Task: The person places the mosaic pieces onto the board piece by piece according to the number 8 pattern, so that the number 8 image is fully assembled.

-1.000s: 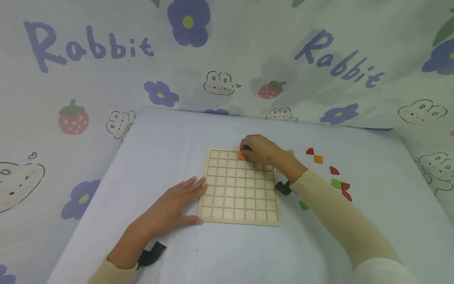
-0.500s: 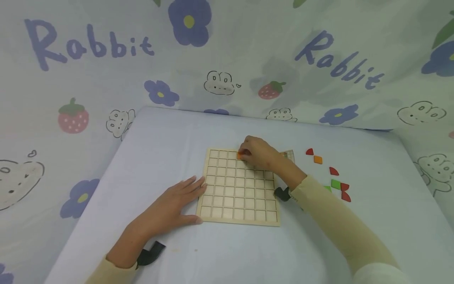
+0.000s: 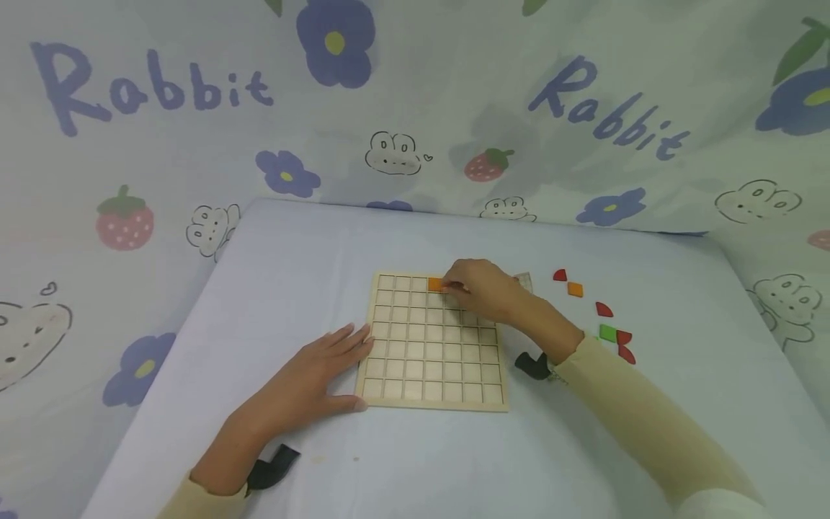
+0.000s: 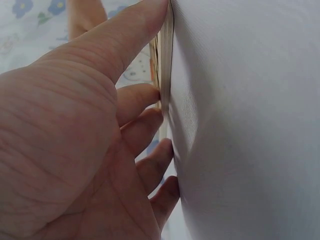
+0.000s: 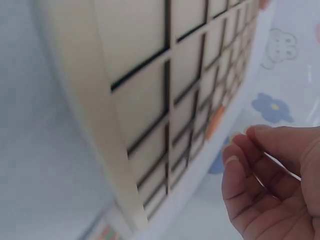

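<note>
A square wooden grid board (image 3: 397, 370) lies on the white table. One orange square tile (image 3: 435, 284) sits in a cell of its far row. Just right of that tile is my right hand (image 3: 483, 290), fingers loosely bent. In the right wrist view a small gap separates its fingertips from the orange tile (image 5: 215, 122), and nothing is between thumb and fingers. My left hand (image 3: 311, 378) rests at the board's left edge, fingers extended. The left wrist view shows its thumb and fingertips touching the board's side (image 4: 166, 65).
Right of the board lie several loose pieces: red quarter-rounds (image 3: 604, 309), another orange square (image 3: 575, 289) and a green square (image 3: 608, 332). A printed card (image 3: 524, 281) is partly hidden behind my right hand. Patterned cloth (image 3: 415, 101) rises behind the table.
My right fingers have drawn slightly right and off the orange tile, which stays in its far-row cell. The right forearm now covers a loose green piece. My left hand holds its place.
</note>
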The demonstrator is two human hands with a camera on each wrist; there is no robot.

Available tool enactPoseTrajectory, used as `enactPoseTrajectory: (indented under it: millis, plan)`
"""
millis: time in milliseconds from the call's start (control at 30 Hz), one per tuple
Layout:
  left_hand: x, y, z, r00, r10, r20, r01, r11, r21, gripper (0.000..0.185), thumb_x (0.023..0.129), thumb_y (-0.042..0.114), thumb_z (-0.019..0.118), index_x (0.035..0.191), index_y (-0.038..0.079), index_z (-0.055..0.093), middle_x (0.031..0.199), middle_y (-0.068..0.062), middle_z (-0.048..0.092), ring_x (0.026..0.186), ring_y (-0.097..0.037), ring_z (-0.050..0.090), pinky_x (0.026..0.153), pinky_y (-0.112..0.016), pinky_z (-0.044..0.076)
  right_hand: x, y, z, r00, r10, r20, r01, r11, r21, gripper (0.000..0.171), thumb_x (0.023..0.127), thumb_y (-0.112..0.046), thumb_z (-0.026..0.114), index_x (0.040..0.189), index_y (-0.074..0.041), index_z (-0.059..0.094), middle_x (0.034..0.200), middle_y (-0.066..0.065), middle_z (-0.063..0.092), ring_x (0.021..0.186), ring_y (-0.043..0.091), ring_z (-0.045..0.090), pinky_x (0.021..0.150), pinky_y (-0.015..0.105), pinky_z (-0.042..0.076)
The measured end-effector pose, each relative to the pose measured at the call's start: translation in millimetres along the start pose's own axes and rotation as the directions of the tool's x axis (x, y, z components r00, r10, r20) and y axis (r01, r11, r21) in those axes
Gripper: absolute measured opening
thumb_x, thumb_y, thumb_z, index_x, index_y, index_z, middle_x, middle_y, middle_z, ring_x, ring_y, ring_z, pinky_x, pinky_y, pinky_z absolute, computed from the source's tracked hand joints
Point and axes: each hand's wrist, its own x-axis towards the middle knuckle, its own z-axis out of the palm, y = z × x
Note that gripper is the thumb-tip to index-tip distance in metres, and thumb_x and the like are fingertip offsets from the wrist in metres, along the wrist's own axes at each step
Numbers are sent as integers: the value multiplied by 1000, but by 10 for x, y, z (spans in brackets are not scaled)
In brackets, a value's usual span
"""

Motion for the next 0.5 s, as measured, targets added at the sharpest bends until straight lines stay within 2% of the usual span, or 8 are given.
enactPoseTrajectory:
  millis: [167, 367, 500]
  plan:
    - [-7, 18, -19, 1000, 12, -10, -12, 1000, -5, 94, 84, 43, 87, 161, 11, 43, 170, -1, 29, 157, -33, 23, 122, -61, 28, -275, 56, -178, 998, 69, 1, -69, 996, 50, 22, 104, -4, 63, 123, -3, 75, 119, 6, 75, 112, 24, 69, 97, 41, 58]
    - [-5, 22, -20, 1000, 13, -6, -13, 1000, -3, 93, 85, 44, 86, 161, 11, 43, 170, -1, 29, 157, -33, 23, 122, -62, 28, -651, 253, -344, 993, 118, -11, -117, 991, 68, 25, 105, -4, 61, 127, -2, 72, 113, 8, 77, 101, 23, 72, 83, 41, 61]
    - [1, 12, -9, 1000, 20, -10, -20, 1000, -1, 93, 85, 44, 86, 161, 11, 43, 170, -1, 29, 157, -33, 23, 122, -62, 28, -885, 413, -409, 987, 157, -34, -155, 987, 42, 26, 104, -7, 64, 129, -2, 71, 112, 8, 77, 94, 21, 71, 78, 39, 60]
